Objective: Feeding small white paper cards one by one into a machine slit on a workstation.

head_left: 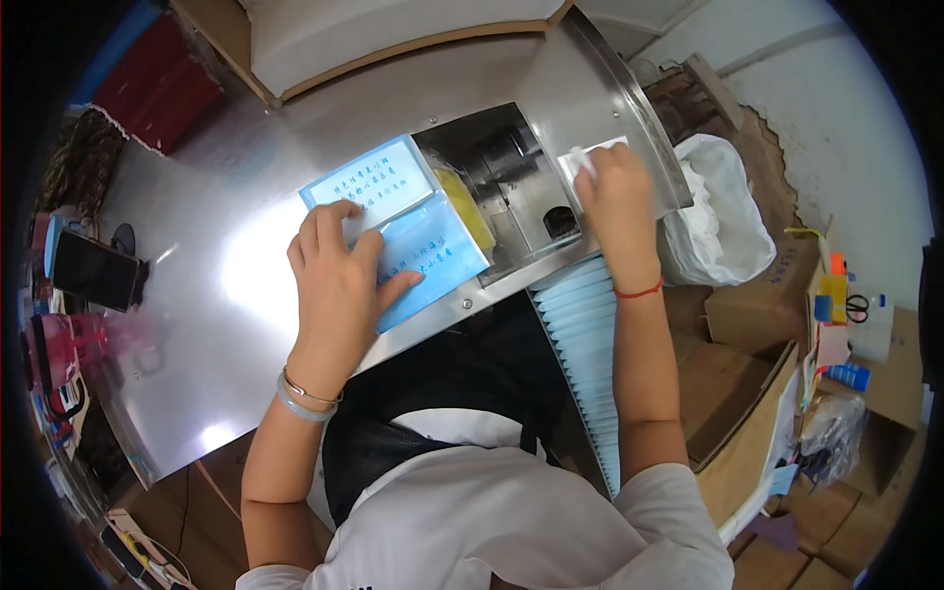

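Observation:
Two flat blue packets with handwriting lie on the metal tabletop, the upper packet (393,162) partly white and the lower packet (438,241) nearer me. My left hand (329,270) rests over their left side, fingers spread and the thumb stretched across the lower one. To the right, beyond a recessed opening (531,231) in the table, my right hand (619,197) is blurred by motion. Its fingers are closed on a small white piece (582,160), perhaps folded paper or tissue. Something yellow (462,206) shows beside the packets at the opening's left edge.
A long row of pale blue packets (580,364) runs down beside my lap. A white-lined bin (723,211) with white contents stands right of the table. Cardboard boxes (728,393) fill the right side. A phone (98,267) stands at left; a large white-lined box (393,39) stands at the back.

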A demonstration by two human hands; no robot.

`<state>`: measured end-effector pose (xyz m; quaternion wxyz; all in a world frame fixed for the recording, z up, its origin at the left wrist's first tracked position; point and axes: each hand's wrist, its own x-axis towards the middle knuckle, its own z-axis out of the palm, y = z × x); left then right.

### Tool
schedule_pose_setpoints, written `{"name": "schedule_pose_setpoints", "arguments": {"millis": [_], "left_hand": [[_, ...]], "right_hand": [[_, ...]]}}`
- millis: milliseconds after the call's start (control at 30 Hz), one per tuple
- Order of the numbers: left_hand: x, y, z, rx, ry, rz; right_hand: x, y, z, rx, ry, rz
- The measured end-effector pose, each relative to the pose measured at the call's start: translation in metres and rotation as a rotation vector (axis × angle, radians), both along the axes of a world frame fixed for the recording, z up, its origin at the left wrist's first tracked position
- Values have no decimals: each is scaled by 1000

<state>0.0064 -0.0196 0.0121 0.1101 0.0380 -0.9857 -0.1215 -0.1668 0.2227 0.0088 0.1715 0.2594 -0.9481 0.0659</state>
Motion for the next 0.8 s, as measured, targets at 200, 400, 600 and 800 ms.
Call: {"name": "schedule_pose_setpoints", "arguments": {"millis": [200,400,600,800], "left_hand": [[-1,3,-6,33,109,-70],[2,-3,-1,271,-30,36],[6,-5,-2,285,105,-23],[10,-5,-7,85,94,-109]], "right_hand": [[28,-93,21,-1099,-231,164],[52,-126,-26,-350,-377,320],[54,-101,-13,-442,-231,782],[91,-19,94,-925,-504,675]]}}
